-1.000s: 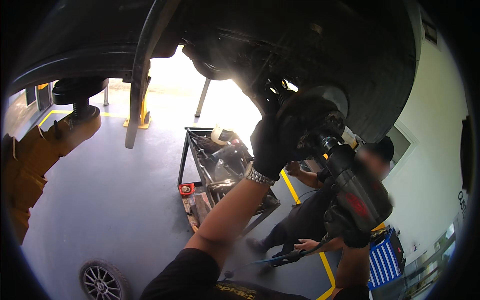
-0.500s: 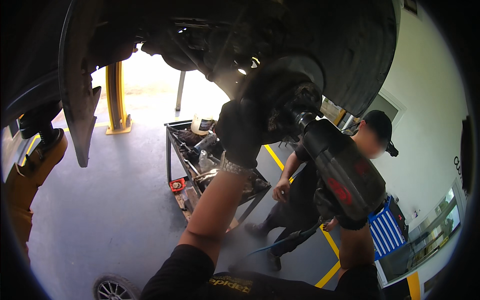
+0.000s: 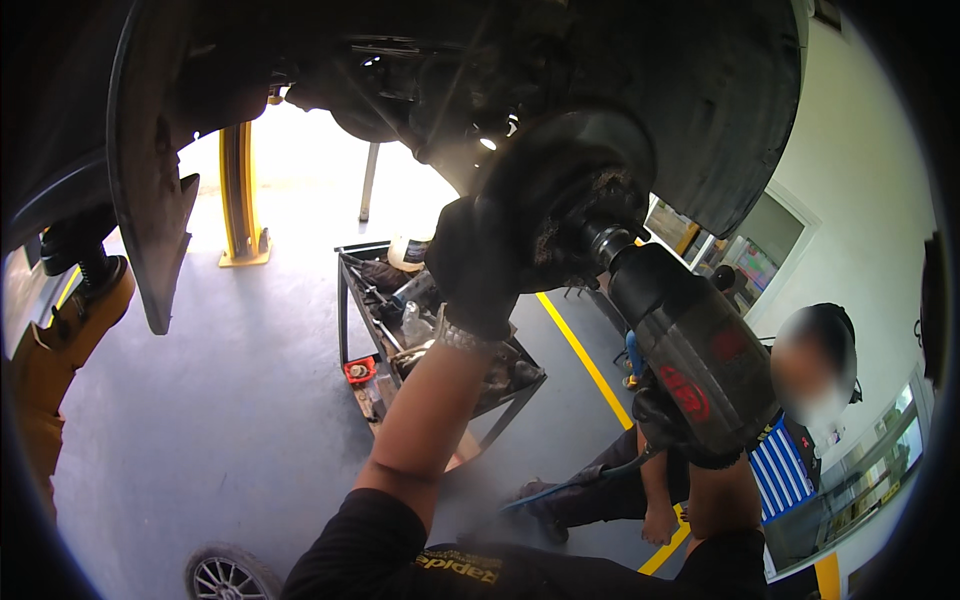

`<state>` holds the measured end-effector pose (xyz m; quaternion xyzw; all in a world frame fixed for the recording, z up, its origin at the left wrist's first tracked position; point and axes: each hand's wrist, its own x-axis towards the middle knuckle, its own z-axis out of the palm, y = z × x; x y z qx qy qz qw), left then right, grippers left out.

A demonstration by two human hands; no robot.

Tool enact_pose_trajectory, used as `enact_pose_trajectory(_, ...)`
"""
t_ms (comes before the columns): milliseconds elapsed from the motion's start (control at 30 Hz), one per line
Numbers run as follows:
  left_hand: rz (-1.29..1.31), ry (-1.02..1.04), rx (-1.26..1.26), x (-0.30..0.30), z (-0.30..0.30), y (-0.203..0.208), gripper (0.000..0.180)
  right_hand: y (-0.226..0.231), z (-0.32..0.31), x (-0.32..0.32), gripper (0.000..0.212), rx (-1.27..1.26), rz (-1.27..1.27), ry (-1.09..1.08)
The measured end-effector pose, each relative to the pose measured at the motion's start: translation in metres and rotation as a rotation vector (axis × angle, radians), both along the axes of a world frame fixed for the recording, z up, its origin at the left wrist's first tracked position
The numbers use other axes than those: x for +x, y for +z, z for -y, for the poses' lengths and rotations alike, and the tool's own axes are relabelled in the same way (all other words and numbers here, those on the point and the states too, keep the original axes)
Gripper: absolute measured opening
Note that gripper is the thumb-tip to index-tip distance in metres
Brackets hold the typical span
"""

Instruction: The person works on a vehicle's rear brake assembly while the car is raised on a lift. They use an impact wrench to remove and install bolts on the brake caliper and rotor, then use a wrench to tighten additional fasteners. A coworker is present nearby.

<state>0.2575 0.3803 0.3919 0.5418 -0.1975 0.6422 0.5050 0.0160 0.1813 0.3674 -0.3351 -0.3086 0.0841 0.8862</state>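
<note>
My right hand [image 3: 662,412], in a dark glove, grips the handle of a black impact wrench [image 3: 690,350] with red marks. The wrench's socket [image 3: 610,243] sits against the middle of a dirty wheel hub [image 3: 580,225] under a raised car. An air hose [image 3: 590,474] trails from the handle. My left hand [image 3: 472,265], also dark-gloved and with a band at the wrist, is closed on the near left edge of the brake disc [image 3: 625,140] around the hub. Its fingers are mostly lost in the dark.
A black tool cart [image 3: 342,300] with tools and a white tub stands beyond my left forearm. A person [image 3: 660,500] in dark clothes is close on the right. Yellow lift arm [image 3: 75,350] at left, wheel [image 3: 230,578] on the floor, blue tool chest [image 3: 785,475] at right.
The person nearby has moved right and lower in the view, behind the wrench. My hands and the wrench hold nearly the same place on the hub.
</note>
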Motion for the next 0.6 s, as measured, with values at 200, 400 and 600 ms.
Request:
enact_pose_trajectory(200,0.0,0.082,0.031,0.007,-0.004,0.004,0.029,0.008,0.012,-0.016,0.061,0.234,-0.128,0.073)
enact_pose_trajectory(400,0.116,-0.036,-0.016,-0.02,-0.013,0.022,0.044,0.029,-0.015,-0.035,0.061,-0.477,0.01,-0.791)
enact_pose_trajectory(600,0.113,-0.077,0.012,-0.026,-0.021,0.03,0.073,0.034,-0.03,-0.045,0.049,-0.348,-0.146,-0.752)
